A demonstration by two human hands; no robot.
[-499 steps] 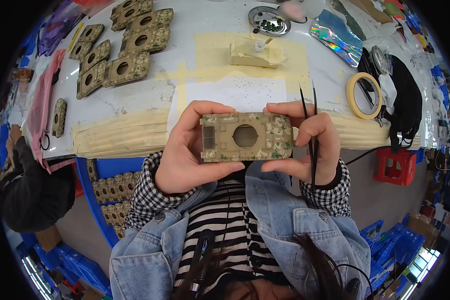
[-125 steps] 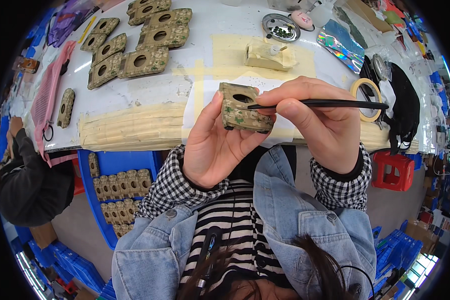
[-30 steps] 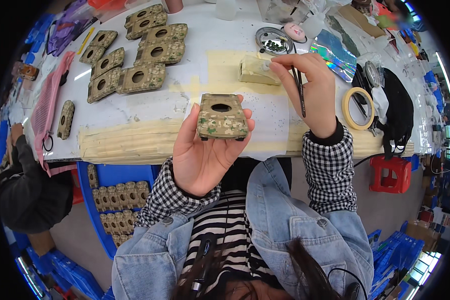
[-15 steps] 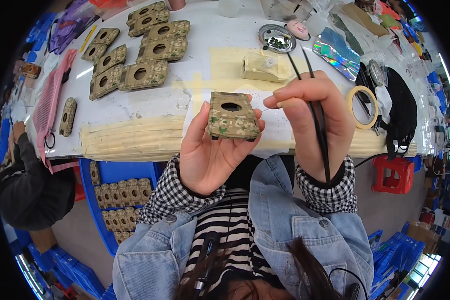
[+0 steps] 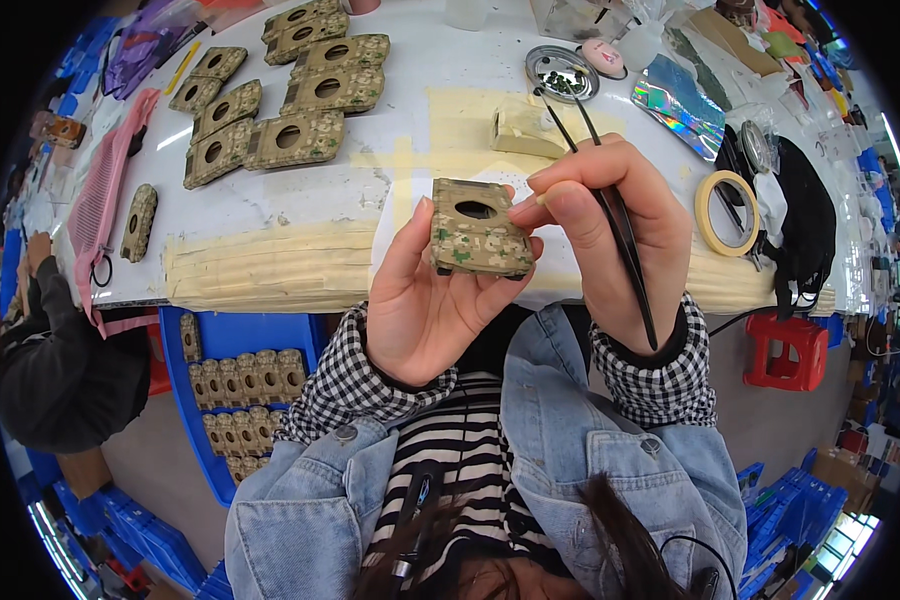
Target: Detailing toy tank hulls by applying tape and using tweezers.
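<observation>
Hull (image 5: 480, 242) underside hidden in left hand (image 5: 420, 312); right hand (image 5: 602, 248) mostly obscures stick (image 5: 542, 199).

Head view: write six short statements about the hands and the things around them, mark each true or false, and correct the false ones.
1. The left hand holds a camouflage model vehicle hull. True.
2. The hull's pattern is blue and white. False: it is green, tan and brown.
3. The right hand holds black tweezers. True.
4. The tweezers' tips touch the hull. False: they point away from the person, clear of the hull.
5. The masking tape roll lies to the right of the right hand. True.
6. The masking tape roll is standing inside the hull. False: it lies on the table, apart from the hull.
</observation>
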